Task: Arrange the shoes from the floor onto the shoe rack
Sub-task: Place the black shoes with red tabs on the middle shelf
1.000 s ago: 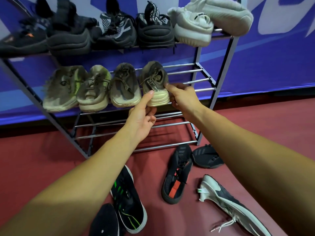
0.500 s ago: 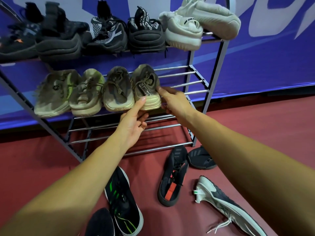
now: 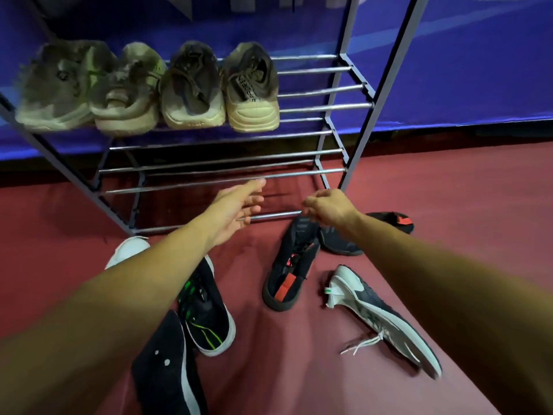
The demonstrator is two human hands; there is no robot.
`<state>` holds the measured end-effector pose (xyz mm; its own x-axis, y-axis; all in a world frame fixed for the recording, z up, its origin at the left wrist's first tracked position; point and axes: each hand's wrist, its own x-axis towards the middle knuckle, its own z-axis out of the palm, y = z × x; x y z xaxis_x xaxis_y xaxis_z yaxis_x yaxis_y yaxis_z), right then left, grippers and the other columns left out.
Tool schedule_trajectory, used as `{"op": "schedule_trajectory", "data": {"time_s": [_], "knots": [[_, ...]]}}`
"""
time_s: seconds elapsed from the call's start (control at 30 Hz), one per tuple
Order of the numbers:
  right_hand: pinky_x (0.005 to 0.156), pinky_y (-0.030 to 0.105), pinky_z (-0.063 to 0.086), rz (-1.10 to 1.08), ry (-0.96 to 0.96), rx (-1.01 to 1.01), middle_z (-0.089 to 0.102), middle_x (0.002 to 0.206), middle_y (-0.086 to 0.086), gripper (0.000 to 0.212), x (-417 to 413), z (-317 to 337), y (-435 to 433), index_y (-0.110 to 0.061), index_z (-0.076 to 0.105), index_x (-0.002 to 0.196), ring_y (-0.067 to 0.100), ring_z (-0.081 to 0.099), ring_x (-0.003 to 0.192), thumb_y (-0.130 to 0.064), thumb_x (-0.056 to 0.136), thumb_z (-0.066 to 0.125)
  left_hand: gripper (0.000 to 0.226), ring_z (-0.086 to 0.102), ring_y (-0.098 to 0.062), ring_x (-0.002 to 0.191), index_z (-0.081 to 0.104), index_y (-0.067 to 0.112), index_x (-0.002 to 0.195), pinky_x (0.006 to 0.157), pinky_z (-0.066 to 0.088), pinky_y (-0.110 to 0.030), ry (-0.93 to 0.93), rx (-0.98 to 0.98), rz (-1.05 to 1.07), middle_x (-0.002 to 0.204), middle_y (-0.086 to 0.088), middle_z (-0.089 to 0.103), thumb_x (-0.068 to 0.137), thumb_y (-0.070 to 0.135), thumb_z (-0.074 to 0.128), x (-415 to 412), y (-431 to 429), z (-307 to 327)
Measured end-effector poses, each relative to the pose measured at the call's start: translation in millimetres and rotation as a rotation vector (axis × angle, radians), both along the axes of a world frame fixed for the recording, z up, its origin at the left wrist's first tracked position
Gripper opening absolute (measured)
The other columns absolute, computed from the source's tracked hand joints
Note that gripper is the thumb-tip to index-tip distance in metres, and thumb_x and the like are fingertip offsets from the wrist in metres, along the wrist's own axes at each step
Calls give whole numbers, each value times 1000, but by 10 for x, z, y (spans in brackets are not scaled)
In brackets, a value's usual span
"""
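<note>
Several worn beige shoes, the rightmost a tan shoe (image 3: 251, 91), stand in a row on the middle shelf of the metal shoe rack (image 3: 323, 88). My left hand (image 3: 236, 209) hovers open in front of the rack's lowest bars, holding nothing. My right hand (image 3: 327, 206) hangs with loosely curled fingers just above the toe of a black shoe with red tongue (image 3: 291, 262) on the floor, not gripping it. Other shoes on the floor: a black shoe with green stripes (image 3: 203, 310), a white-and-navy shoe (image 3: 380, 316), a dark shoe (image 3: 338, 242) and a black shoe with white side (image 3: 167, 369).
The right half of the middle shelf and the two lower shelves (image 3: 221, 172) show bare bars. A white shoe toe (image 3: 128, 250) and a black-red shoe (image 3: 395, 221) lie beside the rack's feet. Red floor (image 3: 463, 205) stretches right; a blue banner (image 3: 463, 70) backs the rack.
Both hands let go of the tan shoe on the middle shelf and dropped toward the floor shoes. The view tilted down, so the top shelf left the frame.
</note>
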<state>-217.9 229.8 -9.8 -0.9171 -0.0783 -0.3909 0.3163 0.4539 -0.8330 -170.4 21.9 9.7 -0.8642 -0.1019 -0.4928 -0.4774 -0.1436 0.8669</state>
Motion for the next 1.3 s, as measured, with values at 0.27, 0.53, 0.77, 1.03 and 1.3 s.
{"op": "schedule_trajectory", "data": {"time_s": [0.27, 0.53, 0.77, 1.03, 1.3], "knots": [[35, 20, 35, 228, -308, 398, 68, 59, 7, 26, 519, -830, -98, -10, 66, 73, 10, 46, 29, -28, 91, 67, 39, 56, -16, 73, 64, 17, 91, 52, 36, -22, -256, -506, -512, 84, -3, 62, 79, 53, 72, 249, 87, -886], [32, 16, 39, 213, -374, 549, 63, 66, 2, 19, 526, -1019, -183, -12, 63, 91, 15, 60, 49, -29, 96, 56, 15, 54, -20, 86, 48, 22, 88, 65, 45, -26, -430, -477, -610, 98, -9, 56, 91, 24, 63, 549, 258, -1361], [89, 34, 51, 210, -298, 538, 68, 120, 13, 29, 527, -1074, -81, -9, 66, 118, 29, 65, 110, -23, 93, 61, 10, 63, -15, 84, 57, 17, 90, 57, 43, -22, -436, -466, -486, 93, -7, 63, 90, 26, 63, 560, 334, -1404], [37, 15, 27, 124, -491, 226, 44, 57, 8, 27, 464, -583, 178, -11, 48, 67, 10, 36, 34, 2, 90, 54, 19, 60, -11, 62, 62, 13, 102, 61, 50, -22, -469, -351, -466, 81, -2, 63, 86, 24, 63, 517, 446, -855], [34, 12, 31, 307, -562, 415, 49, 45, 0, 24, 497, 206, 298, -10, 53, 76, 5, 41, 29, -8, 99, 47, 17, 55, -10, 55, 56, 14, 83, 49, 46, -18, -458, -232, -449, 66, -1, 52, 89, 29, 59, 714, 640, -90]]}}
